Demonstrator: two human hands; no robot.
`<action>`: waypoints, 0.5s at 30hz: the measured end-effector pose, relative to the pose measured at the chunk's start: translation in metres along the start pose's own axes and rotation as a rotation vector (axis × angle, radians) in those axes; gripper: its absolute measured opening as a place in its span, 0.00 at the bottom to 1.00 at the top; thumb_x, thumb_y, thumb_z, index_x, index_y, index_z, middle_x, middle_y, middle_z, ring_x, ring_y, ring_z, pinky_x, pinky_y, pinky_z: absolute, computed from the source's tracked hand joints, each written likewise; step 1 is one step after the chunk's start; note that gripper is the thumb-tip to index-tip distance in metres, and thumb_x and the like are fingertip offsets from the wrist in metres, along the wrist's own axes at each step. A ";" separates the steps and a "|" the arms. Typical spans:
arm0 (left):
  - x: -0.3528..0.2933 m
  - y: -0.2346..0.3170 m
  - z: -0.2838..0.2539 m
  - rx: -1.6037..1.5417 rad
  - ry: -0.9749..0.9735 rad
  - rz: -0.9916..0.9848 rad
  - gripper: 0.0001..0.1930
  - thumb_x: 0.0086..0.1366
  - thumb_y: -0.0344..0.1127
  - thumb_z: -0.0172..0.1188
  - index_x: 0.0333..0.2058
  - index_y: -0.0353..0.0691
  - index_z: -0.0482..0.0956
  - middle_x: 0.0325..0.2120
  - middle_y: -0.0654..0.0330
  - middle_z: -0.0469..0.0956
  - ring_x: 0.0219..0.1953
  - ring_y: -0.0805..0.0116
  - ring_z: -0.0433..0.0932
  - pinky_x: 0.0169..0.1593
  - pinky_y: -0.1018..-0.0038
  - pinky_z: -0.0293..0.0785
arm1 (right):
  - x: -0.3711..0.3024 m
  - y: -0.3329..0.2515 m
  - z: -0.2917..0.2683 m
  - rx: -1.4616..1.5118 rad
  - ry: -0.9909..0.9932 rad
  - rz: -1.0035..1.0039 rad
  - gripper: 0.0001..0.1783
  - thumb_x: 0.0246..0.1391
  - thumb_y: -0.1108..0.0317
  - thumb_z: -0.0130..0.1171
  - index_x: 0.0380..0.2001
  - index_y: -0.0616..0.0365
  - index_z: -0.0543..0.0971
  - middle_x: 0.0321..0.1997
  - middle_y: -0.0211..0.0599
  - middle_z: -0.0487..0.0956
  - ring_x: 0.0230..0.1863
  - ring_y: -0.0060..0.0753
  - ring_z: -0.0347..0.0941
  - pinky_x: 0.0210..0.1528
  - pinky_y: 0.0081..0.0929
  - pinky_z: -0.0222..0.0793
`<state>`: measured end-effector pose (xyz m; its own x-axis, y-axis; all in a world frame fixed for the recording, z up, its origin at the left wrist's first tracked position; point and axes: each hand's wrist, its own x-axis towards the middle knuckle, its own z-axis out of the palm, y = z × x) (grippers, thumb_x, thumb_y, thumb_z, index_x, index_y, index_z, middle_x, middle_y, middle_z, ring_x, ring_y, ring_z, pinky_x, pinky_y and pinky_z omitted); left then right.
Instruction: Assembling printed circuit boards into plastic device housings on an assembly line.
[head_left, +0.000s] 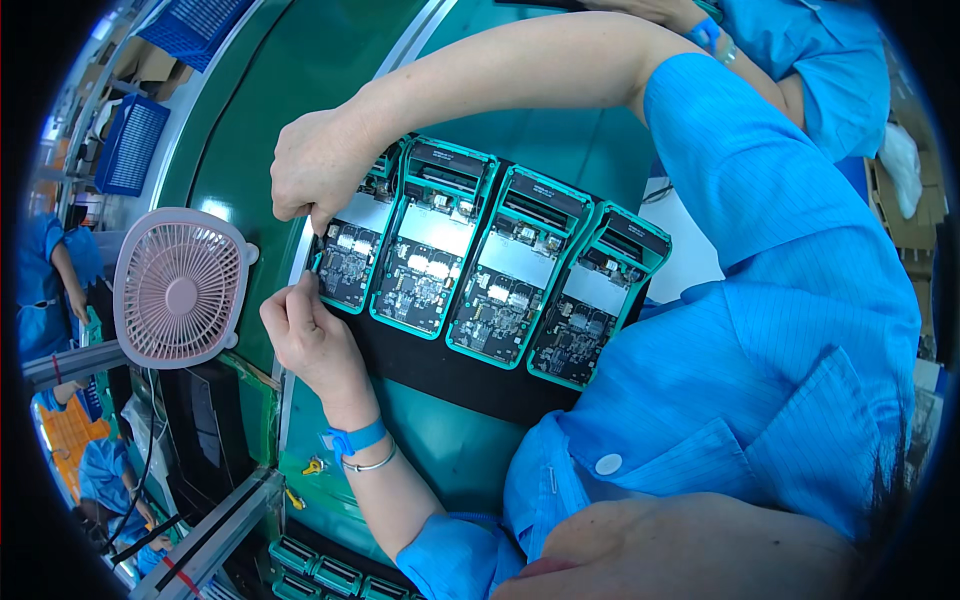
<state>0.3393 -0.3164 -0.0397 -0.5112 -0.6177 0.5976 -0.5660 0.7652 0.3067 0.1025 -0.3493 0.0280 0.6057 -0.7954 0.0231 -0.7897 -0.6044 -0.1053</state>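
Note:
Several teal-framed electronic housings with exposed circuit boards stand side by side in a slanted row; one is the housing (420,240) second from the left. Each carries a pale silver plate across its board. Reaching over from the top, my right hand (325,165) is closed with its fingertips down at the left edge of the leftmost housing (347,262). My left hand (315,335), with a blue wrist strap (357,438), pinches at that same edge, slightly nearer its lower corner. The fingers hide whatever lies between them in both hands.
Beneath the housings lies a black mat (440,378) on a green work surface. A pink fan (182,288) stands at the left, above a metal rail (215,525). More teal housings (335,577) sit at the bottom. A co-worker's blue sleeve (830,80) is at the upper right.

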 end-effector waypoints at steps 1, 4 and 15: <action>0.000 0.000 0.000 -0.003 -0.001 -0.002 0.08 0.61 0.19 0.65 0.38 0.37 0.85 0.34 0.57 0.75 0.36 0.59 0.80 0.38 0.65 0.78 | 0.000 0.000 0.000 0.000 0.000 -0.001 0.18 0.52 0.49 0.66 0.30 0.53 0.83 0.29 0.35 0.84 0.34 0.41 0.81 0.36 0.41 0.74; 0.000 0.001 -0.001 -0.001 -0.001 0.003 0.08 0.61 0.19 0.64 0.39 0.37 0.85 0.34 0.57 0.75 0.36 0.59 0.80 0.38 0.65 0.78 | -0.002 -0.001 -0.003 -0.002 -0.010 0.017 0.18 0.53 0.48 0.65 0.30 0.53 0.83 0.29 0.35 0.84 0.34 0.41 0.82 0.36 0.41 0.75; 0.000 -0.001 0.002 0.005 0.022 0.027 0.03 0.64 0.24 0.66 0.36 0.36 0.84 0.33 0.57 0.75 0.34 0.59 0.79 0.36 0.64 0.75 | -0.001 0.000 -0.001 -0.010 -0.010 -0.034 0.18 0.54 0.48 0.64 0.29 0.53 0.82 0.28 0.36 0.83 0.33 0.41 0.81 0.35 0.41 0.74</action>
<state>0.3384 -0.3173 -0.0408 -0.5118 -0.5925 0.6221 -0.5551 0.7807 0.2868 0.1020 -0.3483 0.0289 0.6335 -0.7736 0.0166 -0.7692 -0.6319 -0.0945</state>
